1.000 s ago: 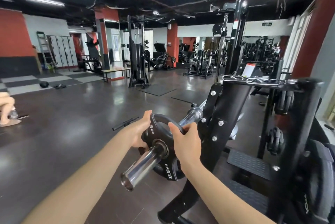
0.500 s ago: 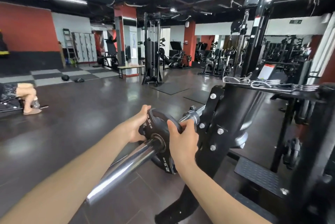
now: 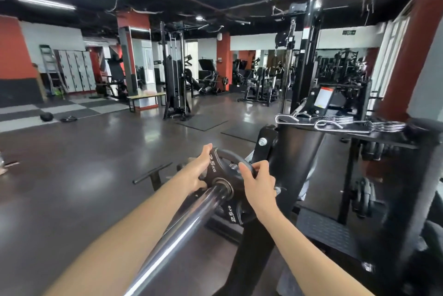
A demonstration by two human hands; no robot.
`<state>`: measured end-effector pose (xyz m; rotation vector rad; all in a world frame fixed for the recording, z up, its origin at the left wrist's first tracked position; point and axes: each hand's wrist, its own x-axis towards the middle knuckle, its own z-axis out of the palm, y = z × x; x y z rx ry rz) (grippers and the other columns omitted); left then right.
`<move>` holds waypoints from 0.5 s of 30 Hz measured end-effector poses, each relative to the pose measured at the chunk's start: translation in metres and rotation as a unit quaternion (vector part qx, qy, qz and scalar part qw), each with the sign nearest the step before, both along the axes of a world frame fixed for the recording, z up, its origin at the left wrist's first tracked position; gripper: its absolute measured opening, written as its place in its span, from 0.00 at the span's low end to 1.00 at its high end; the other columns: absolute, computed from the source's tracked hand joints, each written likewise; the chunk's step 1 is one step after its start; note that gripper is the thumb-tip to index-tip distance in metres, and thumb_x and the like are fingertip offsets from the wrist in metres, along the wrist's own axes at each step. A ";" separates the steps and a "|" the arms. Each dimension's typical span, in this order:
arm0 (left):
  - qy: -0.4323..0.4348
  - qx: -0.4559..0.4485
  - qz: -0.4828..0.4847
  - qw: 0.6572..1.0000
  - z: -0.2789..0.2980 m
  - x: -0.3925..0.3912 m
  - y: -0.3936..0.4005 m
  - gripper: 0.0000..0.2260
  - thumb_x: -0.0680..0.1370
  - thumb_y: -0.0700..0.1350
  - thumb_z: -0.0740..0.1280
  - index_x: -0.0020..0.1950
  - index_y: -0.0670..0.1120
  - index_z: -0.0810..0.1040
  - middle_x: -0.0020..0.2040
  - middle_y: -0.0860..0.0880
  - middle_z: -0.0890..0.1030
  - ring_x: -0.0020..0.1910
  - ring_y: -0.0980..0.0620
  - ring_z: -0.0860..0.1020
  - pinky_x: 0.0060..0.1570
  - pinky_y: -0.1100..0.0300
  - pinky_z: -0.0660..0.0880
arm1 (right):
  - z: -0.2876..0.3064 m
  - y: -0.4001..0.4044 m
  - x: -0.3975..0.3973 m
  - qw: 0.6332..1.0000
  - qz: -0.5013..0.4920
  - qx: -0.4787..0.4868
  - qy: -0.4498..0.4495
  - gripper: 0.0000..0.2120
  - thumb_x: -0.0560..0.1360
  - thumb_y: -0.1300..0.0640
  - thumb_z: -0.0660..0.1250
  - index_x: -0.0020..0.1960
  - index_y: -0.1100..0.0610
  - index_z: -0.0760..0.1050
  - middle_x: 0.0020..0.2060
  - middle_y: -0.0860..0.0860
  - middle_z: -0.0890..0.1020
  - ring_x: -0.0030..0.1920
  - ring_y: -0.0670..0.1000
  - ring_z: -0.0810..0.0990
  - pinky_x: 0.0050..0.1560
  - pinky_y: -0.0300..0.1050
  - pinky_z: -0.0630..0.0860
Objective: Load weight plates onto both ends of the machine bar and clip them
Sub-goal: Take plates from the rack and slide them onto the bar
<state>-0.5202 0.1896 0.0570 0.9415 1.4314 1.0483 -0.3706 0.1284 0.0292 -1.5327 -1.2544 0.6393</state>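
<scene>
Head view: both hands are gripping the plate (image 3: pixel 225 173), marked 2.5 kg, which is threaded on the bar (image 3: pixel 182 226) and sitting far in, near the machine frame (image 3: pixel 291 164). Left hand (image 3: pixel 195 171) is clamping its left rim, right hand (image 3: pixel 260 184) its right rim. Step looks like seating the plate on this end. Next move probably calls for freeing a hand and reaching for a clip (image 3: pixel 333 125) lying on the rack top (image 3: pixel 383 136), then locking it against the plate.
</scene>
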 end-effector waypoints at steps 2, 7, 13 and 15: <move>0.010 -0.013 -0.020 1.000 0.000 0.006 0.011 0.38 0.75 0.73 0.57 0.72 0.45 0.72 0.74 0.44 0.72 0.68 0.44 0.74 0.70 0.45 0.69 | 0.003 0.010 0.006 1.000 0.000 0.001 0.005 0.16 0.79 0.41 0.63 0.52 0.54 0.68 0.50 0.54 0.77 0.57 0.58 0.73 0.60 0.56 0.69; 0.001 -0.015 -0.028 0.999 -0.002 0.002 0.025 0.37 0.77 0.71 0.60 0.78 0.49 0.65 0.81 0.44 0.61 0.78 0.40 0.62 0.70 0.41 0.68 | 0.001 0.017 0.001 0.999 -0.028 0.044 -0.017 0.14 0.79 0.43 0.65 0.50 0.54 0.68 0.50 0.56 0.80 0.55 0.61 0.76 0.58 0.60 0.74; 0.000 -0.013 -0.040 0.999 0.001 0.003 0.016 0.41 0.78 0.71 0.56 0.80 0.42 0.60 0.80 0.39 0.62 0.77 0.36 0.63 0.73 0.38 0.64 | 0.008 0.014 0.005 0.999 -0.002 -0.017 -0.034 0.15 0.80 0.41 0.63 0.56 0.51 0.68 0.54 0.51 0.78 0.61 0.57 0.73 0.65 0.62 0.70; 0.086 0.030 0.016 0.996 0.008 0.005 0.015 0.37 0.81 0.64 0.58 0.80 0.41 0.56 0.79 0.37 0.61 0.76 0.36 0.63 0.73 0.39 0.62 | 0.007 0.010 0.013 1.000 -0.006 -0.010 -0.020 0.18 0.79 0.40 0.64 0.60 0.52 0.69 0.55 0.51 0.79 0.61 0.55 0.74 0.66 0.60 0.70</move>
